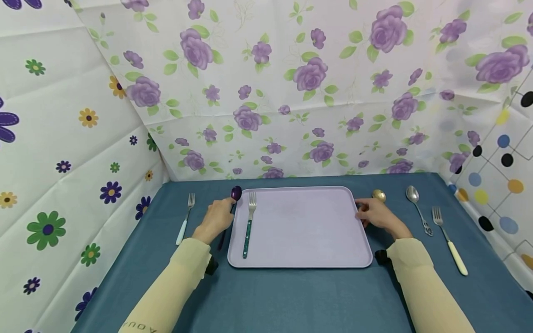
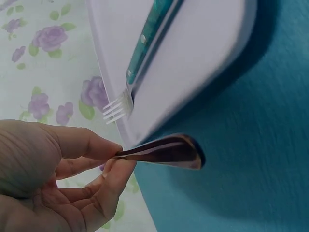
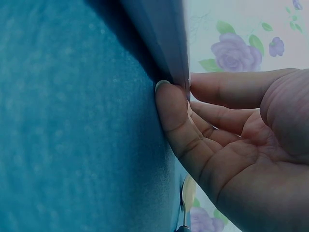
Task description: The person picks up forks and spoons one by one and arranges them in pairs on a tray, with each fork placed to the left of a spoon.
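My left hand (image 1: 217, 218) pinches a dark purple spoon (image 1: 236, 193) between thumb and fingertips, just left of the tray. Its bowl points away from me; the handle end (image 2: 169, 152) sticks out past the fingers in the left wrist view. At the right rim of the pale lilac tray (image 1: 308, 226), my right hand (image 1: 380, 214) grips the edge. In the right wrist view, its thumb (image 3: 173, 107) and index finger lie on either side of that rim. A fork (image 1: 247, 238) with a green handle lies on the tray's left side.
A white-handled fork (image 1: 182, 231) lies at the far left. Beyond my right hand is a gold spoon (image 1: 379, 195), partly hidden. Farther right lie a silver spoon (image 1: 412, 193) and a cream-handled fork (image 1: 457, 258). Flowered sheets (image 1: 287, 134) stand behind the blue table (image 1: 291, 296).
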Motion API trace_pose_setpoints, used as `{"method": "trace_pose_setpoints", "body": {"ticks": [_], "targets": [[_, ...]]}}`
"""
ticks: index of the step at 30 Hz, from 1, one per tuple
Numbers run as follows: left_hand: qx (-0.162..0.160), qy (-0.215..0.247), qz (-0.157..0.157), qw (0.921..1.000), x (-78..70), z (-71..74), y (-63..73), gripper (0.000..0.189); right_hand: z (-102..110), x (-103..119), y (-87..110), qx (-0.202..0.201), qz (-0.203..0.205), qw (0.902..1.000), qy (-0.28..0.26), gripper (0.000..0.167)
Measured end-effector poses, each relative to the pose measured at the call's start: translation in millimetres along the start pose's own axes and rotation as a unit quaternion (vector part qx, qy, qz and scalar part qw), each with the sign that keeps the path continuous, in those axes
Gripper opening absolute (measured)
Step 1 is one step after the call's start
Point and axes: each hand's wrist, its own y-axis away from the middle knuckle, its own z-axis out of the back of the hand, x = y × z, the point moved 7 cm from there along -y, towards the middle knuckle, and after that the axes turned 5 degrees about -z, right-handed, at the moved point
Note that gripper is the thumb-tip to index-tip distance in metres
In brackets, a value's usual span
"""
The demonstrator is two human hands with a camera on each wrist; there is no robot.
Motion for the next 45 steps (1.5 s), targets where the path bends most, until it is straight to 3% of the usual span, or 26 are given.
{"method": "trace_pose_setpoints", "body": {"ticks": [7, 36, 45], "targets": [[-0.002, -0.002, -0.006, 1.0000, -8.5, -1.7, -1.9, 0.043, 0, 1, 0.8, 0.003, 0.004, 1.0000, -0.003, 0.056], [0.042, 0.009, -0.022, 0.9988, -37.8, -18.8, -7.0, 0.044, 0, 0, 1.2, 0.001, -0.003, 1.0000, 0.003, 0.056], [0.036, 0.021, -0.022, 0.9989, -40.9, -19.6, -6.0, 0.043, -1, -1, 0.0, 0.003, -0.002, 1.0000, 0.005, 0.057]]}}
